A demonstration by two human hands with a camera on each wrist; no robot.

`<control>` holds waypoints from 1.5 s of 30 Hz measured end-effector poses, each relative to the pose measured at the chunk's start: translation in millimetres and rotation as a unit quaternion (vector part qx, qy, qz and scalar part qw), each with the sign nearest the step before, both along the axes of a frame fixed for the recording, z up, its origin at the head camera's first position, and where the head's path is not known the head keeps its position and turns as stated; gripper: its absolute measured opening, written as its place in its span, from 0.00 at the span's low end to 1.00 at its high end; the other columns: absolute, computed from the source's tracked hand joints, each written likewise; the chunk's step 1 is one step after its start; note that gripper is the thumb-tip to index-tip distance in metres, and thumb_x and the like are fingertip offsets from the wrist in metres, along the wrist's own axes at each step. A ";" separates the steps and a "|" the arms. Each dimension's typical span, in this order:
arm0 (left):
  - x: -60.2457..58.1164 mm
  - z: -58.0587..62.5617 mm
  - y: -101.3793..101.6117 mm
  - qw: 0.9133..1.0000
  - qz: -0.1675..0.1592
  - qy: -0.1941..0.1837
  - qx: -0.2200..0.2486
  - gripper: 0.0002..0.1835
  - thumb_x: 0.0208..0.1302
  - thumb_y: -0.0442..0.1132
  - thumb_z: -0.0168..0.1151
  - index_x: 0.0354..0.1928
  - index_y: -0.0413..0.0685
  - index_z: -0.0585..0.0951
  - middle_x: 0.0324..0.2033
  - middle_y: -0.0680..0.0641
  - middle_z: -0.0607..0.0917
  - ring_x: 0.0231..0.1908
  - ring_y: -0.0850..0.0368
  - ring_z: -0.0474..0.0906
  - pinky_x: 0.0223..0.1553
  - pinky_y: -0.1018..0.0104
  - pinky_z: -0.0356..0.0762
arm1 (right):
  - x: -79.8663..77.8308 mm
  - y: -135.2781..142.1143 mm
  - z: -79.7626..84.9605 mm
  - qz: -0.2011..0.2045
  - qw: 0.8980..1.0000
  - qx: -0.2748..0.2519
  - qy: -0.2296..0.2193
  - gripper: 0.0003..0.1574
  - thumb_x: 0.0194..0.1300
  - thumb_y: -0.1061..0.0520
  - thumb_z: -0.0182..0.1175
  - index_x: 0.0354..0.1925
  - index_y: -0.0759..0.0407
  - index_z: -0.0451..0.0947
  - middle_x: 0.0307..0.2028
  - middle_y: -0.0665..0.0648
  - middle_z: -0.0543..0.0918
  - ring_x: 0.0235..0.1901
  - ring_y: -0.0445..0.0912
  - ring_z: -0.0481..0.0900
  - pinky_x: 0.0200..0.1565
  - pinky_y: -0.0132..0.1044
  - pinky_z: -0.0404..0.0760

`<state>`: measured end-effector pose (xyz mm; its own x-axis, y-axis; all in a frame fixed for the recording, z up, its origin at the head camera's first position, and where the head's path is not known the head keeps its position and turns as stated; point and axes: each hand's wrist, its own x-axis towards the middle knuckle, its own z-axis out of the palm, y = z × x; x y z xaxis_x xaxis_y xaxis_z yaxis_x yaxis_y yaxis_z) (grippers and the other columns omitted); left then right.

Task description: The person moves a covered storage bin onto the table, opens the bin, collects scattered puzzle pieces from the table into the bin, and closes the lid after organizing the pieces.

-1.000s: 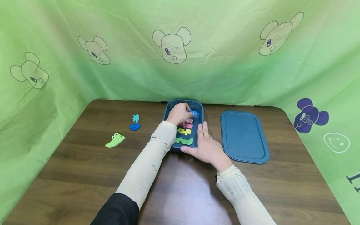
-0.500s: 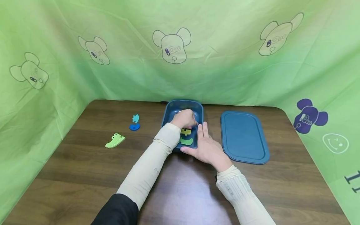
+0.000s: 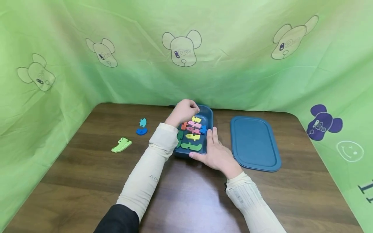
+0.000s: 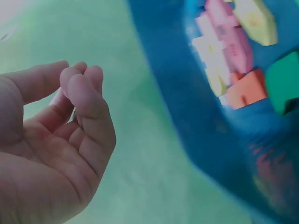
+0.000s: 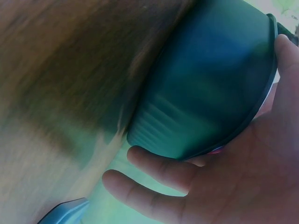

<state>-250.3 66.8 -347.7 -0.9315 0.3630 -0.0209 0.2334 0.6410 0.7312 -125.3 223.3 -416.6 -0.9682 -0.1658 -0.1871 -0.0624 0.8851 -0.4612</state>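
A dark blue plastic box holds flat puzzle pieces: two yellow, two pink, an orange one, a blue piece by the right wall, and green ones at the near end. My left hand hangs over the far left part of the box. In the left wrist view its fingers curl toward the thumb, and nothing shows between them. At the near right corner, my right hand rests against the rim, fingers fairly straight along the side, thumb at the near edge.
A blue lid lies flat on the brown table to the right of the box. On the left are a light green crocodile-head piece, a light blue piece and a blue piece. Green cloth hangs behind.
My left hand has set the blue piece down by the box's right wall, let go, and risen toward the far left rim. The right hand stays at the box.
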 end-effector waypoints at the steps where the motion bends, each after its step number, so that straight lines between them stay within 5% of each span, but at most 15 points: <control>1: 0.2 3.1 -3.4 1.000 0.003 0.003 0.009 0.11 0.76 0.42 0.58 0.47 0.43 0.85 0.40 0.46 0.83 0.33 0.53 0.76 0.35 0.62 0.75 | -0.2 0.5 0.2 0.000 1.000 0.000 -0.001 0.80 0.58 0.16 0.55 0.79 0.66 0.29 0.78 0.67 0.26 0.69 0.70 0.59 0.60 0.62 0.70; 7: 0.5 9.0 -29.3 0.999 0.025 0.032 -0.001 0.09 0.75 0.42 0.58 0.44 0.46 0.84 0.39 0.48 0.82 0.37 0.52 0.76 0.39 0.60 0.75 | -0.4 2.0 0.4 -0.001 1.000 -0.002 -0.002 0.80 0.58 0.16 0.53 0.79 0.66 0.29 0.78 0.68 0.27 0.70 0.71 0.58 0.60 0.63 0.69; 16: -8.5 -16.6 -104.4 0.993 0.071 0.051 -0.075 0.07 0.68 0.38 0.61 0.40 0.42 0.85 0.40 0.44 0.85 0.41 0.49 0.78 0.46 0.55 0.75 | -0.6 0.1 -1.2 0.001 1.000 -0.001 0.005 0.80 0.59 0.17 0.55 0.79 0.66 0.30 0.78 0.68 0.27 0.70 0.71 0.57 0.61 0.63 0.69; 21: -11.4 -33.2 -143.6 0.986 0.120 0.021 -0.117 0.10 0.71 0.40 0.61 0.41 0.39 0.85 0.44 0.41 0.86 0.45 0.44 0.80 0.49 0.51 0.76 | 0.0 -0.5 -0.4 -0.003 1.000 -0.002 0.001 0.80 0.58 0.16 0.55 0.79 0.65 0.29 0.78 0.67 0.26 0.70 0.70 0.58 0.60 0.62 0.70; 27: -12.2 -47.5 -166.7 0.959 0.203 -0.056 -0.189 0.20 0.70 0.52 0.61 0.40 0.38 0.83 0.39 0.40 0.81 0.39 0.45 0.76 0.40 0.51 0.76 | 1.1 -0.7 -0.6 -0.003 1.000 0.002 0.005 0.82 0.55 0.13 0.53 0.79 0.66 0.30 0.78 0.68 0.28 0.69 0.70 0.59 0.58 0.62 0.72; 35: -16.4 -57.4 -173.9 0.946 0.208 -0.108 -0.222 0.26 0.68 0.54 0.64 0.50 0.35 0.81 0.38 0.40 0.80 0.37 0.47 0.75 0.35 0.58 0.74 | 0.3 -2.2 -1.7 -0.001 1.000 0.004 0.012 0.82 0.56 0.14 0.53 0.79 0.67 0.30 0.78 0.69 0.29 0.69 0.71 0.60 0.58 0.62 0.71; 39: -19.3 -61.0 -179.2 0.950 0.200 -0.092 -0.222 0.22 0.68 0.49 0.64 0.50 0.35 0.81 0.43 0.38 0.82 0.40 0.45 0.76 0.38 0.55 0.75 | 0.2 -2.3 -2.5 -0.001 1.000 0.003 0.012 0.82 0.56 0.14 0.53 0.79 0.66 0.30 0.78 0.68 0.28 0.69 0.71 0.60 0.58 0.62 0.72; 45: -27.9 -66.7 -189.1 0.961 0.165 -0.072 -0.212 0.09 0.67 0.37 0.62 0.43 0.38 0.78 0.36 0.39 0.79 0.28 0.48 0.77 0.28 0.60 0.78 | 0.0 -1.1 -2.7 -0.003 1.000 0.004 0.010 0.82 0.55 0.14 0.53 0.79 0.65 0.30 0.78 0.68 0.28 0.69 0.70 0.61 0.57 0.61 0.73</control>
